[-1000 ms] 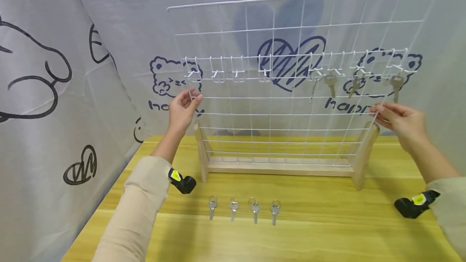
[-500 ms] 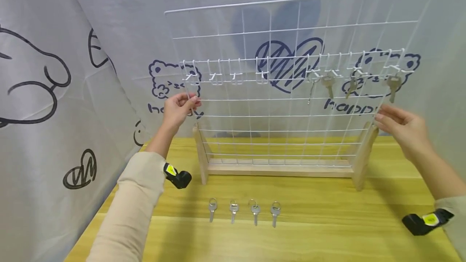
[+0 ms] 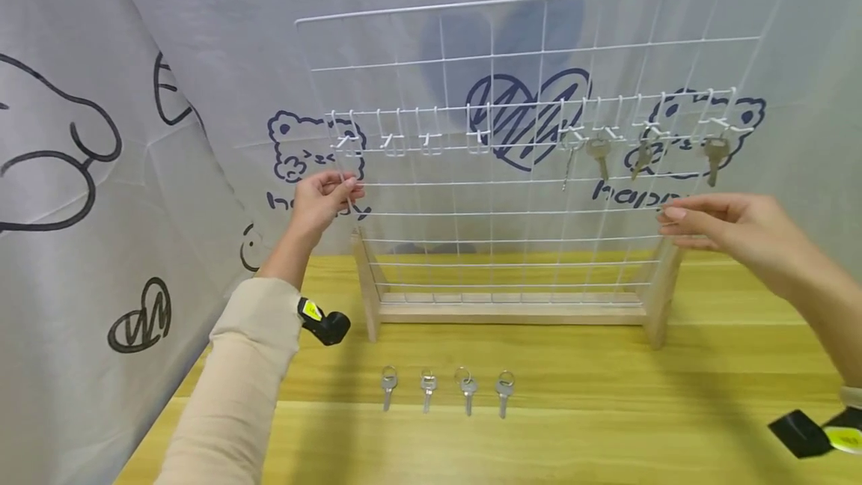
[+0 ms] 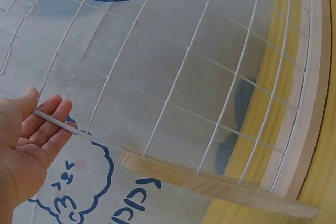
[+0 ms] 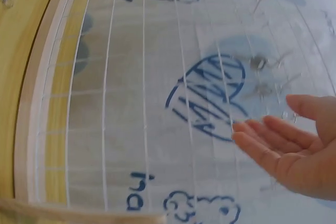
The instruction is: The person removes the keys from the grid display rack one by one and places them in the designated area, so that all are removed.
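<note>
Head view: eight hooks (image 3: 479, 143) lined the white wire grid (image 3: 491, 212) in its wooden stand (image 3: 512, 316), with four hanging keys (image 3: 717, 158) at right and four loose keys (image 3: 428, 385) along the near table (image 3: 572, 432)! The left hand (image 3: 316, 204) pinched the grid's left edge. At the right edge, the right hand (image 3: 734, 227) held nothing, its thumb and fingers (image 5: 257, 155) parted, as only the right wrist view made plain. All eight keys? Head view alone!

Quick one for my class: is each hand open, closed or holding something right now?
Left hand: holding the side edge of the wire rack.
Right hand: open, holding nothing.
</note>
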`<state>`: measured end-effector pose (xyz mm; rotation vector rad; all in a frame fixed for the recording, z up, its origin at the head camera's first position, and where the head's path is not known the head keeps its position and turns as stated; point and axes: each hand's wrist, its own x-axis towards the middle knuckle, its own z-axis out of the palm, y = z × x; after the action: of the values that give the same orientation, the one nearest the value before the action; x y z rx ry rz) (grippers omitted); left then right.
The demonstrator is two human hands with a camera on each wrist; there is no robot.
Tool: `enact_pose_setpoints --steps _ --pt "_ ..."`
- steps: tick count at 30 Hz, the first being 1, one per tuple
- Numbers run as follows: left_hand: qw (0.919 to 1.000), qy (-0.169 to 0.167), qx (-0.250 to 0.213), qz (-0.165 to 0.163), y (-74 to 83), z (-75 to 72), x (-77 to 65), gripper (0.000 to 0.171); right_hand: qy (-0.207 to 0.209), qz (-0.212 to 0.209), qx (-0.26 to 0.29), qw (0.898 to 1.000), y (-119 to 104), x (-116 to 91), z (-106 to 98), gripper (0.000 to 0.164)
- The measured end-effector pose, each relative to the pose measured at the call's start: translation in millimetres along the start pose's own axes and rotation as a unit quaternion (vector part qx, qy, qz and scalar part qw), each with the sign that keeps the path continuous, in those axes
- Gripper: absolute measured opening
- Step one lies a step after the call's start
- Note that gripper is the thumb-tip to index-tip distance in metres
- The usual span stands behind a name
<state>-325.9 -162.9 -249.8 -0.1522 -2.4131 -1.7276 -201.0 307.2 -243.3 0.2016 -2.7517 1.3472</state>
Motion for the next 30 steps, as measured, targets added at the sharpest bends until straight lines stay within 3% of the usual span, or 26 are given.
enact_pose_setpoints --steps 4,8,13,18,20,23,26,30 --pt "0.9996 0.003 -0.024 -0.011 -1.2 0.7 1.7 0.033 0.039 -0.022 0.014 0.999 -21.2 1.6 8.5 0.038" --pt "0.9985 0.012 -0.048 -0.024 -2.9 2.0 3.3 0.032 0.063 -0.043 0.078 0.994 -35.8 9.0 20.9 0.018" --pt "0.9975 0.024 -0.061 -0.027 -3.8 1.8 4.5 0.03 0.115 -0.062 0.146 0.981 -54.0 23.4 43.1 0.035" --pt "0.9983 0.025 -0.045 -0.028 -3.2 0.8 3.6 0.031 0.163 -0.071 0.246 0.953 -66.4 34.3 59.5 0.048" --pt "0.9986 0.025 -0.037 -0.029 -2.9 0.8 2.4 0.031 0.164 -0.071 0.293 0.939 -68.6 38.7 63.2 0.05" --pt "0.9986 0.029 -0.035 -0.029 -3.0 1.0 1.3 0.032 0.161 -0.058 0.328 0.929 -70.6 45.0 68.4 0.05" --pt "0.9985 0.034 -0.033 -0.027 -3.4 1.6 1.0 0.032 0.159 -0.046 0.361 0.918 -70.7 50.2 73.2 0.046" --pt "0.9981 0.038 -0.04 -0.03 -4.1 3.2 1.5 0.03 0.159 -0.058 0.417 0.893 -70.3 57.8 79.1 0.03"
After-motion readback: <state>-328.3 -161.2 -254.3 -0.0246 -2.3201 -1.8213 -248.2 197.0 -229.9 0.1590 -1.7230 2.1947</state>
